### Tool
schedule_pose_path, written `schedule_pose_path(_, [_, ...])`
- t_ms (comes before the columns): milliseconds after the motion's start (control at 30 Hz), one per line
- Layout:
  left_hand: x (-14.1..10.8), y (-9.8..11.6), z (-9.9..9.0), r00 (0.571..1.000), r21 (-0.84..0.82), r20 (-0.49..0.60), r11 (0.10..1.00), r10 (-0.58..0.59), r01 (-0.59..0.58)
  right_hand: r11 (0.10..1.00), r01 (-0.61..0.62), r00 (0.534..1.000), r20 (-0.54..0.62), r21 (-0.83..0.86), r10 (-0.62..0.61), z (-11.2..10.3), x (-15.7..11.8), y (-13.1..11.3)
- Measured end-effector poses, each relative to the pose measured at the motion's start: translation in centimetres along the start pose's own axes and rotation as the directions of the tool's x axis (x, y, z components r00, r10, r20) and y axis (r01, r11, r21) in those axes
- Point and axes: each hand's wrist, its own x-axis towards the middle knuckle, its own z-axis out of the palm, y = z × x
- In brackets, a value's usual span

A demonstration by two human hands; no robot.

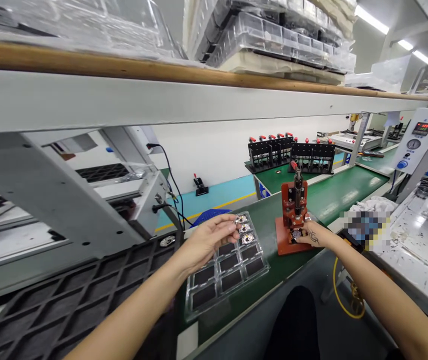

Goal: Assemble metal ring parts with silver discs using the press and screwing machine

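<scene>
My left hand (pixel 214 237) is over the far part of a clear plastic tray (pixel 219 295). Its thumb and forefinger are pinched at the edge of a round metallic part (pixel 241 219); what lies between the fingertips is too small to make out. More such parts, one a round metallic piece (pixel 248 239), sit in the tray's right column, while nearer pockets show dark bottoms. My right hand (pixel 309 235) reaches into a red hand press (pixel 285 212). Its fingers close on a small round part (pixel 295 234) at the press's base, partly hidden by them.
A green conveyor belt (pixel 343 192) runs beneath the tray and press. A black compartmented tray (pixel 123 282) lies at left, holding one round part (pixel 167 241). Overhead is a shelf (pixel 198 97). Black clamp fixtures (pixel 272 152) stand behind; a control box (pixel 416 142) is at right.
</scene>
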Motion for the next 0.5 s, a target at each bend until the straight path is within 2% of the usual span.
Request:
schedule_pose_path(67, [-1.2, 1.0, -1.5, 0.996, -0.068, -0.089, 0.997, -0.029, 0.023, 1.0, 0.016, 1.0, 0.006, -0.007, -0.015, -0.4, -0.3, -0.4])
schedule_pose_path(133, [-2.4, 1.8, -3.6, 0.984, -0.056, -0.175, 0.998, -0.021, 0.011, 1.0, 0.015, 1.0, -0.007, -0.012, -0.015, -1.5, -0.9, -0.6])
schedule_pose_path(233, [-4.2, 2.5, -7.8, 0.949, 0.174, -0.291, 0.982, 0.119, -0.07, 1.0, -0.017, 0.994, -0.11, -0.005, 0.017, -5.2, -0.8, -0.4])
schedule_pose_path(267, [-4.6, 2.7, -9.4, 0.932, 0.302, -0.313, 0.949, 0.183, -0.084, 0.999, -0.037, 0.981, -0.19, 0.003, 0.037, -6.8, -0.1, -0.4])
schedule_pose_path(333, [-5.1, 2.9, -12.4, 0.898, 0.526, -0.338, 0.848, 0.281, -0.068, 0.997, -0.061, 0.927, -0.367, 0.042, 0.073, -10.0, 2.5, -0.9])
schedule_pose_path(367, [-5.1, 3.0, -13.8, 0.887, 0.597, -0.35, 0.802, 0.3, -0.036, 0.996, -0.061, 0.907, -0.412, 0.071, 0.085, -11.5, 4.3, -1.5])
schedule_pose_path(433, [-4.8, 2.8, -16.3, 0.88, 0.651, -0.388, 0.757, 0.273, 0.052, 0.99, -0.042, 0.908, -0.409, 0.138, 0.095, -13.6, 7.9, -4.0])
schedule_pose_path(500, [-4.2, 2.4, -18.4, 0.885, 0.657, -0.421, 0.739, 0.2, 0.145, 0.981, 0.009, 0.945, -0.321, 0.196, 0.056, -14.8, 10.2, -7.8])
